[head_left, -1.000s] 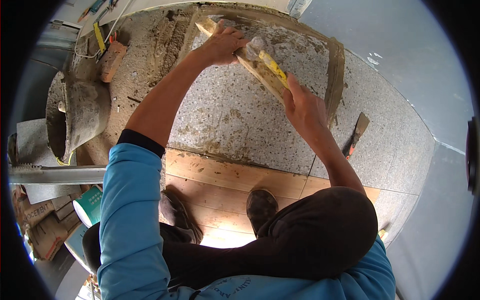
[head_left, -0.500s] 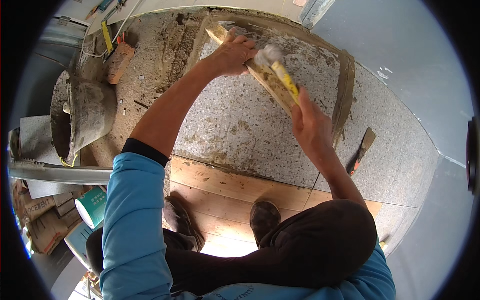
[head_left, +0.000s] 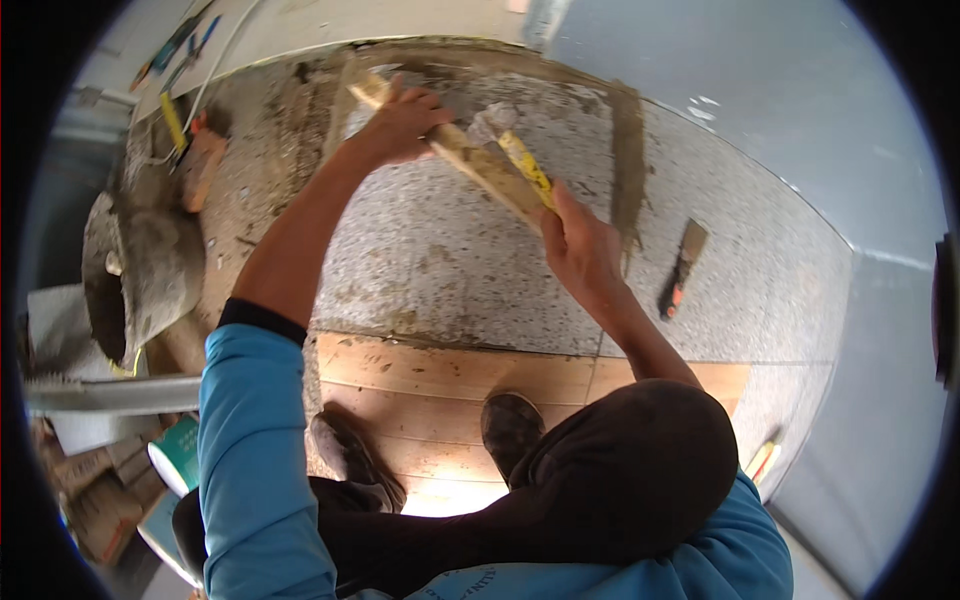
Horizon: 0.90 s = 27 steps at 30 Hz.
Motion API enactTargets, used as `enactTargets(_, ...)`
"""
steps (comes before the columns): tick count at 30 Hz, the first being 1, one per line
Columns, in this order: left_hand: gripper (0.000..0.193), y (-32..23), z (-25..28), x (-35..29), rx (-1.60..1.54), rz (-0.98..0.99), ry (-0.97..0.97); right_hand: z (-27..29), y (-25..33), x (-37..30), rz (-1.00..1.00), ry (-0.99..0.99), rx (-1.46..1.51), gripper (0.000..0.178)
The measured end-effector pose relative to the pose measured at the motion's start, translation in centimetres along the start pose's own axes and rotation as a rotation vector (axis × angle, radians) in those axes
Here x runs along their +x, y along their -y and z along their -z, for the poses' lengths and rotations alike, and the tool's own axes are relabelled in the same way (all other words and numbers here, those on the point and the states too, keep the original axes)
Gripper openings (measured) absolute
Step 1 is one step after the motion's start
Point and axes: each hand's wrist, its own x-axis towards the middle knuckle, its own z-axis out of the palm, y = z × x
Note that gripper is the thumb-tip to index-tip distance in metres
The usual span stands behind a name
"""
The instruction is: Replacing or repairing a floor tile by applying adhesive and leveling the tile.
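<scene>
My left hand (head_left: 400,130) is closed over the upper part of a wooden batten (head_left: 490,172), which lies slantwise on a speckled, mud-smeared terrazzo slab (head_left: 440,260). A short-handled mallet (head_left: 522,158) with a yellow handle is gripped in my right hand (head_left: 583,243). Its pale, rounded head sits just to the right of the batten; whether it touches the slab I cannot tell. The batten's lower end meets my right hand in the picture and is partly hidden there.
A scraper (head_left: 684,268) with an orange and black handle lies on the tiles to the right. At left are a mortar-caked bucket (head_left: 150,265) on its side, a brick (head_left: 204,170) and a metal bar (head_left: 115,393). Wood-look tiles (head_left: 450,380) lie under my feet; a grey wall (head_left: 800,110) bounds the right.
The whole view has shifted, moving the scene leftward in the picture. The mallet head, blurred over the batten before, is now just to its right. Both hands keep their holds.
</scene>
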Motion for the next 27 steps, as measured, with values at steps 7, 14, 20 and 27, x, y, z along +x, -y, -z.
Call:
enactTargets(7,0.046,-4.1,-1.7,-6.5,-0.014,0.092,-0.216,3.3,-2.0,-3.1,-0.193,-0.046,-0.005,0.030)
enactTargets(14,0.041,-12.0,-5.0,-11.9,-0.220,0.439,-0.228,2.6,-1.9,-3.4,-0.349,0.053,0.059,0.027)
enactTargets(20,0.044,-12.9,-4.5,-11.7,-0.198,0.539,-0.229,2.2,-0.5,-1.5,-0.269,0.133,-0.004,0.031)
enactTargets(27,0.042,-12.9,-3.9,-11.6,-0.261,0.634,-0.140,1.1,-0.3,0.3,-0.104,0.172,-0.051,0.038)
